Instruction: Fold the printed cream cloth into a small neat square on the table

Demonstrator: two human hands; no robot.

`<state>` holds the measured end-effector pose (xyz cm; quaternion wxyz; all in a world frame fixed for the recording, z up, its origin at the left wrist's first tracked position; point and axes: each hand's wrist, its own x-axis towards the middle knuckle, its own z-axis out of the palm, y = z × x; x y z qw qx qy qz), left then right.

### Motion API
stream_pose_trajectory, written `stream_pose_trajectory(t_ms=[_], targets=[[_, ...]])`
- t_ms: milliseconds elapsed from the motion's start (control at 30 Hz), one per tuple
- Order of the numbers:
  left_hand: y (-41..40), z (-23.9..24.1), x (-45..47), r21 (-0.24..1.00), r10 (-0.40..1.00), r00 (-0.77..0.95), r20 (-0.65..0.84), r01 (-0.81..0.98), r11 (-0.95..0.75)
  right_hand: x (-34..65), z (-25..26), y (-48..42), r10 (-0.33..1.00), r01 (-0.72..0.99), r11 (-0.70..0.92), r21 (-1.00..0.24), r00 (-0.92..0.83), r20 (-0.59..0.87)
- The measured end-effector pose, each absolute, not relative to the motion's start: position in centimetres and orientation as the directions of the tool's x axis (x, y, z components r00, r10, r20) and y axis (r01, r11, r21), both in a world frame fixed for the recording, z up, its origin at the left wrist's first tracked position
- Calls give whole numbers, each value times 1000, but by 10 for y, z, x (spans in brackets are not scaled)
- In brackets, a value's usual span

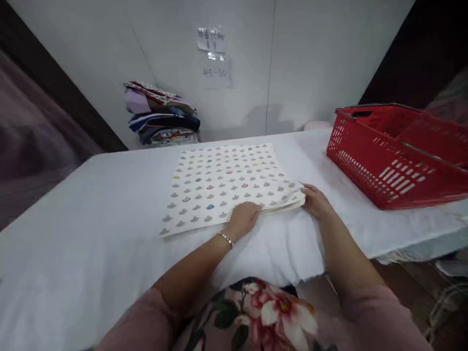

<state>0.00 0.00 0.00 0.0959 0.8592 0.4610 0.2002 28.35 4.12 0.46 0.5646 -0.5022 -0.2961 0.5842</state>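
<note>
A folded cream cloth [226, 183] printed with small grey shapes and a few coloured ones lies flat on the white table [91, 234]. My left hand [244, 218], with a thin bracelet on the wrist, grips the cloth's near edge with curled fingers. My right hand [316, 200] pinches the cloth's near right corner, where the layers show.
A red plastic basket [395, 151] stands on the table's right end. A stack of folded coloured fabrics [163, 114] sits at the back against the white wall, under taped paper notes [212, 41]. The table's near edge runs just before my body.
</note>
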Motion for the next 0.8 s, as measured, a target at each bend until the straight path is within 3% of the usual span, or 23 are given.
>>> stream_pose_trajectory(t_ms=[167,267,500,667,800], targets=[[18,10,2,423,921,294,255,823,-379,291,-3,48,967,-305,-197,-932,98,-236],[18,12,7,440,910,262,322,810,-388,292,-5,48,963,-268,-211,-940,108,-247],[2,3,33,310,742,411,529,720,-620,288,2,45,954,-236,-247,-940,111,-279],[4,3,51,133,623,609,490,654,-744,287,3,45,954,-246,-232,-941,133,-270],[7,6,57,150,647,588,485,673,-724,287,1,46,950,-225,-218,-950,172,-259]])
